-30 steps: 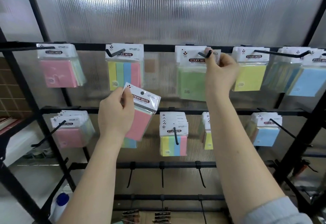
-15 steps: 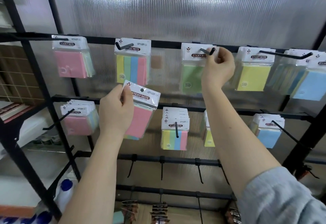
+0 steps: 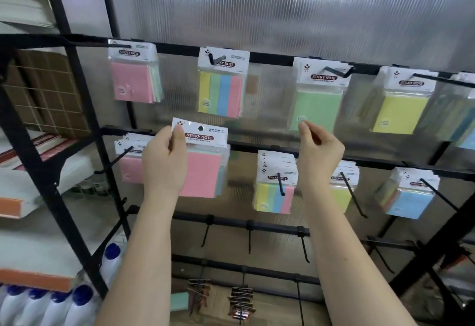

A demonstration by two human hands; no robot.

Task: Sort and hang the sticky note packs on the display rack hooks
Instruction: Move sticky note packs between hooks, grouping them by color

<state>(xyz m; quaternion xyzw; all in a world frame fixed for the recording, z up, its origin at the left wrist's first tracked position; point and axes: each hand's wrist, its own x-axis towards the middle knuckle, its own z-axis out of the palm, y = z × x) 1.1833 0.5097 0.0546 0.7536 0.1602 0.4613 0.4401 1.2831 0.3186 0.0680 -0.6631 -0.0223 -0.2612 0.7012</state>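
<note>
Pink shows through the clear sleeve of the pack point(image 3: 203, 163) held at centre left of the frame, in front of the middle rail. It looks light and a little floppy: a thin paper pad in slick film with a stiffer white header card, punched with one round hole. The left hand point(image 3: 164, 163) pinches that card at its upper left corner, thumb across the front, leaving the hole free. That seems the right place to hold it, since the film below would likely slip or crease. The right hand point(image 3: 318, 151) hangs at centre frame, just below the green pack point(image 3: 317, 99), its grip narrow and holding nothing, thumb and forefinger nearly meeting.

Counting across the rack point(image 3: 270, 57): the top rail carries five hooks with packs, the rightmost cut by the frame edge. The middle rail carries four loaded hooks, each with several packs I cannot count singly. The rail below them has three bare hooks in view.
</note>
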